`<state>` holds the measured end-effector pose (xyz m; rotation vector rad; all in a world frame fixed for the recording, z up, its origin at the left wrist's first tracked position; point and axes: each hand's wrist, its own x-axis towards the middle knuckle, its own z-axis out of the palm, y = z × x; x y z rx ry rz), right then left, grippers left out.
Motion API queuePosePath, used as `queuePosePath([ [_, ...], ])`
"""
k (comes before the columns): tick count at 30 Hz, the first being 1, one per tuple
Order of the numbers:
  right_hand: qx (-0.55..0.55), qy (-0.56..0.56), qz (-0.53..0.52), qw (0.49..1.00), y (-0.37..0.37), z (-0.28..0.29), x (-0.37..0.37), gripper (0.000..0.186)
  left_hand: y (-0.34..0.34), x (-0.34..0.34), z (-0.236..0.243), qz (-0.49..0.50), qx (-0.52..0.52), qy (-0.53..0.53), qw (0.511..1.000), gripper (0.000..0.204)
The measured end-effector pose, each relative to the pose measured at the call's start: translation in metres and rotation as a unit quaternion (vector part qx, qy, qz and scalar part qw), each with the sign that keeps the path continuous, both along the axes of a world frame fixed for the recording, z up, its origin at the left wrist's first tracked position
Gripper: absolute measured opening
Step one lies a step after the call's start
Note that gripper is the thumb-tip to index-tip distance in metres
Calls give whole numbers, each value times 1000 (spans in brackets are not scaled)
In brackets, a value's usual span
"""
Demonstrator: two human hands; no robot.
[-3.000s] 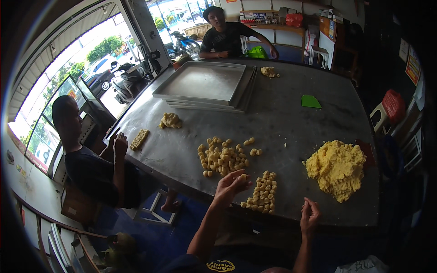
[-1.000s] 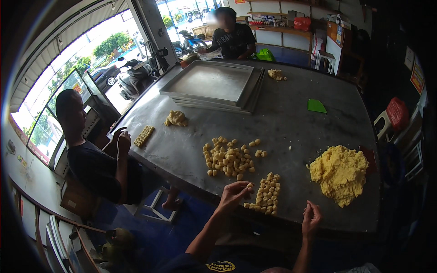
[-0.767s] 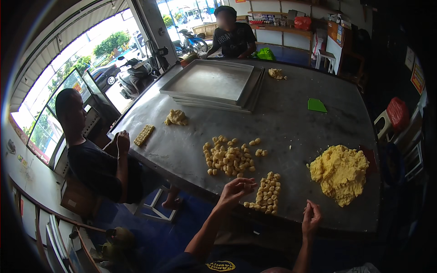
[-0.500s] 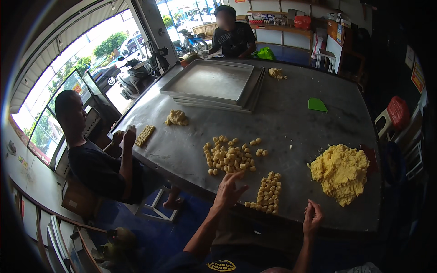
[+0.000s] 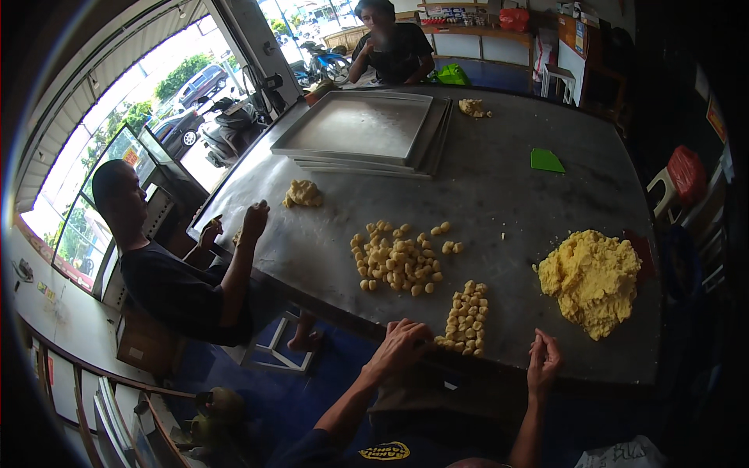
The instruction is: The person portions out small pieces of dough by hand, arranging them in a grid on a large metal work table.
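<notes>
My left hand [image 5: 402, 345] is at the table's front edge, its fingers bent together by the lower left corner of a block of small dough balls [image 5: 468, 316]. Whatever lies under those fingertips is hidden. The block stands in close rows. Beyond it spreads a loose heap of dough balls [image 5: 396, 261], pale yellow and roundish. My right hand [image 5: 544, 360] hovers at the front edge, right of the block, with fingers curled inward; I cannot make out anything in them. A large crumbly mound of yellow dough [image 5: 591, 281] lies to its far right.
Stacked metal trays [image 5: 355, 129] occupy the far left of the metal table [image 5: 507, 187]. A green scraper [image 5: 547, 161] and dough lumps [image 5: 303, 193] lie farther off. One co-worker [image 5: 183, 273] works at the left side; another person [image 5: 390, 54] sits at the far edge.
My left hand has drawn back from the loose heap to the block's near left corner. My right hand stays nearly in place. The left co-worker's hands have risen; the far person's hand is raised.
</notes>
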<state>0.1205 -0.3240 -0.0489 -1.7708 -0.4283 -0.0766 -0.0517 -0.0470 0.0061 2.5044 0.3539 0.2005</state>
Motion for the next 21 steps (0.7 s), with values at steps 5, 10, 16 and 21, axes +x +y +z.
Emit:
queuePosePath([
  [5, 0, -8, 3, 1000, 1, 1, -1, 21, 6, 13, -11, 110, -173, -199, 958, 18],
  [10, -1, -8, 0, 1000, 1, 6, -1, 21, 5, 23, 3, 170, -330, -105, 922, 22],
  [16, 2, 1, 3, 1000, 1, 5, -2, 21, -4, 31, -8, 124, -364, -163, 908, 27],
  [21, -6, 3, 2, 1000, 1, 7, -2, 20, 0, 29, -14, 132, -478, -128, 859, 32],
])
